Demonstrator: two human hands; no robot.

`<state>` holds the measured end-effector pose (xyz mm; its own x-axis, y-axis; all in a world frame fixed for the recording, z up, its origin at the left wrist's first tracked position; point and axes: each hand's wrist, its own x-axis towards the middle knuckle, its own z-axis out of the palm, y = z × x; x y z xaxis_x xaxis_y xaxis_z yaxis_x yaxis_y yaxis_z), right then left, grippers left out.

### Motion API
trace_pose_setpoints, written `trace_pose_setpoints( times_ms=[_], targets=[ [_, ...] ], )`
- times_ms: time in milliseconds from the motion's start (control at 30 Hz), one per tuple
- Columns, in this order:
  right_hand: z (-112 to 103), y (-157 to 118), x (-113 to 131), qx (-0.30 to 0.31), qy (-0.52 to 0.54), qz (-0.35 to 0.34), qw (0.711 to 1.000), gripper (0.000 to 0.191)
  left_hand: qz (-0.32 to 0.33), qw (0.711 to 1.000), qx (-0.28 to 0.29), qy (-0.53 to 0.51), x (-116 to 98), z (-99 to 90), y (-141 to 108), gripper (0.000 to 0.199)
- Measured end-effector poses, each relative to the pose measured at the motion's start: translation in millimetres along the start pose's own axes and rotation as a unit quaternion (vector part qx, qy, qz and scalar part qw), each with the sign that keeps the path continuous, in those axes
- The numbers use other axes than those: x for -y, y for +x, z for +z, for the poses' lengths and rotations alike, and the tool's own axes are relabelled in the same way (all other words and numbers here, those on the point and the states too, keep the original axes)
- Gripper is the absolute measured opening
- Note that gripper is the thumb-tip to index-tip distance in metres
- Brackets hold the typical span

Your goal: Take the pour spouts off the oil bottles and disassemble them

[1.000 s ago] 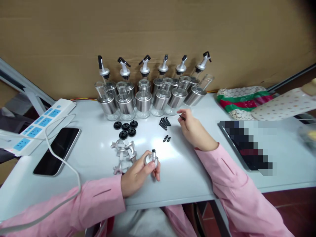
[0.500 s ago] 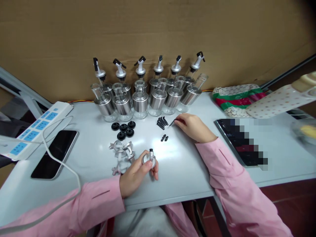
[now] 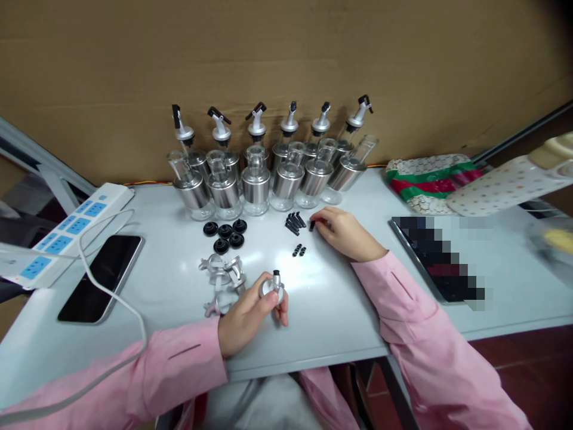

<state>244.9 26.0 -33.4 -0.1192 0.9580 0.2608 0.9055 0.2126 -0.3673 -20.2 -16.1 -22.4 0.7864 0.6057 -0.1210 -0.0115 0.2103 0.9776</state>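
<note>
My left hand (image 3: pixel 250 313) is closed around a silver pourer top (image 3: pixel 273 291) with a small black tip, above the table's front part. My right hand (image 3: pixel 338 232) pinches a small black lever (image 3: pixel 312 226) over the table, right beside a pile of similar black levers (image 3: pixel 294 222). Nearer to me lie several tiny black caps (image 3: pixel 299 250). Black ribbed stoppers (image 3: pixel 225 230) are grouped to the left. Other silver pourer tops (image 3: pixel 219 272) lie just left of my left hand, some partly behind it.
Open glass bottles with metal sleeves (image 3: pixel 255 182) line the back, before others fitted with pourers (image 3: pixel 256 126). A power strip (image 3: pixel 71 230), cable and phone (image 3: pixel 102 278) lie left; a dark device (image 3: pixel 421 251), patterned bag (image 3: pixel 430 179) and dotted bottle (image 3: pixel 496 185) lie right.
The black lever in my right fingers has turned from slanted and lengthwise to nearly upright, and the hand has shifted slightly left. My left hand holds the pourer top much as before.
</note>
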Motion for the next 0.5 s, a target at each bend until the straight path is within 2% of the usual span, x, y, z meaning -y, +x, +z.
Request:
trace_pose_setpoints(
  times_ms=[233,500],
  targets=[
    [5.2,-1.1,-1.9,0.001,-0.007,-0.048,0.999,0.040,-0.004,1.000,-0.002,-0.009,1.1,0.4,0.1,0.040],
    [4.8,-1.1,0.0,0.018,0.025,-0.076,0.997,0.025,-0.007,1.000,-0.005,-0.006,1.1,-0.2,0.1,0.039]
  ],
)
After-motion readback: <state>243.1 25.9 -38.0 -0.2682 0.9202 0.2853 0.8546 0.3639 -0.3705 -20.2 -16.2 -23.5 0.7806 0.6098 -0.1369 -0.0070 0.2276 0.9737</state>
